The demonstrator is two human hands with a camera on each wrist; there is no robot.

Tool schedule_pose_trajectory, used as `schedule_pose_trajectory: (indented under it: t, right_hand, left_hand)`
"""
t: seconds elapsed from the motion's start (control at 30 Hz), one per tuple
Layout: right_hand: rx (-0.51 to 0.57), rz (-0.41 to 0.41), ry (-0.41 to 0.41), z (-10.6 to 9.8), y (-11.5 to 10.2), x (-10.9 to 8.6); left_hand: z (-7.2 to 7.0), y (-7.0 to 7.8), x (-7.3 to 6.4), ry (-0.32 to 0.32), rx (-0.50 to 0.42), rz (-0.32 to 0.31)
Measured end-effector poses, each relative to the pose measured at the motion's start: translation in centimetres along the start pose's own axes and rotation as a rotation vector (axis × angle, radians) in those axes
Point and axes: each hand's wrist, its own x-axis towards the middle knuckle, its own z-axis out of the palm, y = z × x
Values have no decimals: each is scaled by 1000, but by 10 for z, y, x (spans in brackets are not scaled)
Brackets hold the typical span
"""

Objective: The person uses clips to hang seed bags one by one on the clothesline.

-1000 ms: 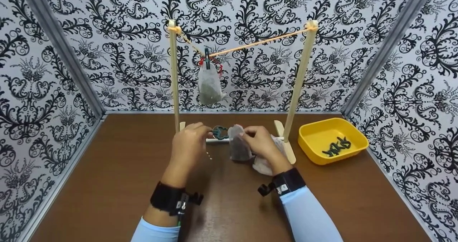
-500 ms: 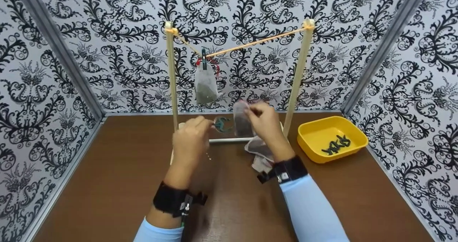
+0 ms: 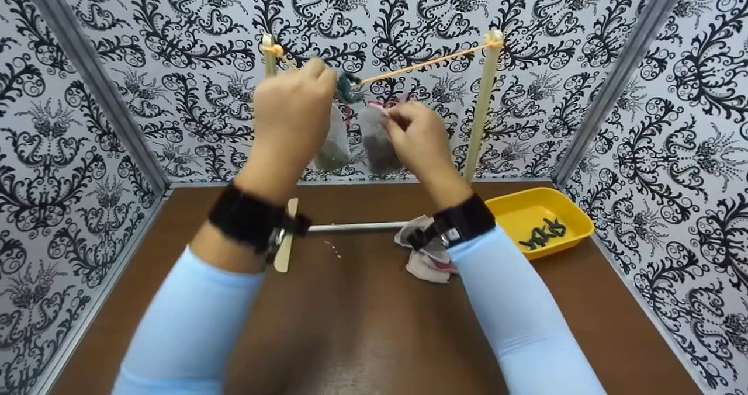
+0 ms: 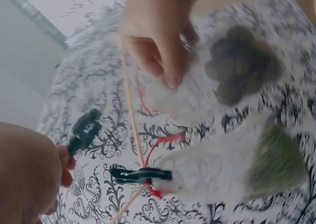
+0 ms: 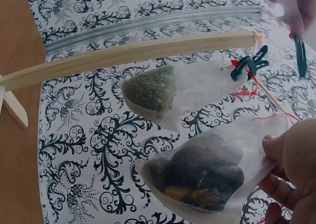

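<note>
My left hand [image 3: 295,114] pinches a dark green spring clip [image 4: 85,130], held up near the orange string [image 3: 426,66]. A white mesh drawstring bag [image 5: 207,169] of dark round pieces hangs from my right hand [image 3: 418,132], which pinches its upper end just below the string. Beside it another mesh bag [image 5: 153,91] with green contents hangs from the string by a second green clip [image 4: 140,175]. In the head view my left hand partly covers that hanging bag. The bag in my right hand appears apart from the string.
Wooden posts [image 3: 482,108] hold the string, joined below by a white bar [image 3: 356,227]. More mesh bags [image 3: 429,266] lie on the brown table [image 3: 362,325], partly under my right forearm. At right stands a yellow tray [image 3: 575,222] holding several green clips [image 3: 543,234].
Both hands have risen from low over the table to the height of the string. The clip came up with my left hand, the bag of dark pieces with my right.
</note>
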Motion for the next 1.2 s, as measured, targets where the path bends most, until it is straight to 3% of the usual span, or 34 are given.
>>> schedule_pose_trajectory:
  t: [0.07, 0.13, 0.2, 0.27, 0.4, 0.6, 0.93, 1.2]
  right_hand:
    - [1, -8, 13, 1, -8, 8]
    - [29, 14, 19, 2, -13, 12]
    - [81, 32, 34, 3, -16, 16]
    - [140, 45, 45, 5, -16, 18]
    - [216, 42, 73, 9, -16, 21]
    - [274, 63, 84, 9, -17, 24]
    - [358, 66, 65, 10, -19, 30]
    - [393, 74, 52, 14, -16, 31]
  left_hand:
    - [-6, -2, 24, -141, 28, -5]
    - [-9, -4, 38, -277, 48, -9]
    - [-9, -6, 49, -370, 71, -5]
    - [-5, -7, 55, -416, 77, -1]
    - [4, -10, 62, -436, 61, -3]
    - [9, -11, 62, -427, 30, -3]
    - [13, -8, 65, -438, 63, 73]
    - [12, -11, 60, -512, 118, 149]
